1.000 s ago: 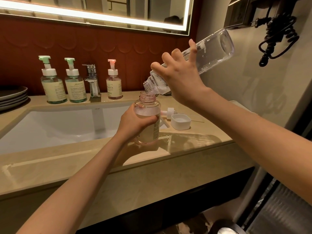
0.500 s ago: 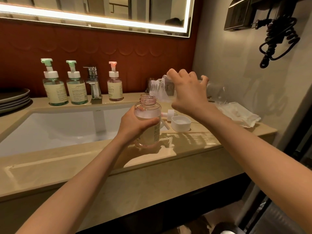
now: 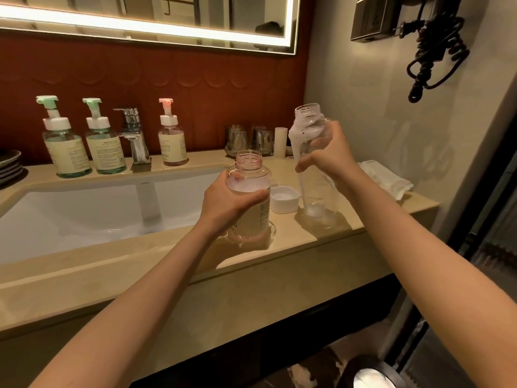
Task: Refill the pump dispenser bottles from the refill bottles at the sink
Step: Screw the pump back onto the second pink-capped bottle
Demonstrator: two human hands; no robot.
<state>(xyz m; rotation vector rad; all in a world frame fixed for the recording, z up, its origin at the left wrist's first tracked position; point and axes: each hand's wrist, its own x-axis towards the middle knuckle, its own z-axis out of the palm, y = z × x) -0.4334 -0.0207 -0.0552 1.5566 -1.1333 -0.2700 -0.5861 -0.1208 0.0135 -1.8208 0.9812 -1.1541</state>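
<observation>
— Beige stone, is that the surface under both hands?

— Yes, and a white sink is sunk into it, off to the left of the left hand.

— What does the right hand have?

— Its fingers curl round a tall clear refill bottle, held upright with the mouth uncovered. White foam clings inside near the neck. The base is down at the surface, but I cannot tell whether it touches.

— And the left hand?

— It is wrapped round the shoulder of a shorter labelled bottle, which stands on the surface just left of the right hand. The threaded neck is uncovered, and pale liquid reaches near the shoulder.

— What is beyond the left hand?

— Pump bottles stand along the back edge. There are two green-topped ones and a pink-topped one, with a chrome tap between the green pair and the pink.

— Anything smaller?

— A folded white cloth lies to the right of the right hand. A little white cap sits between the two held bottles, near both hands.
</observation>
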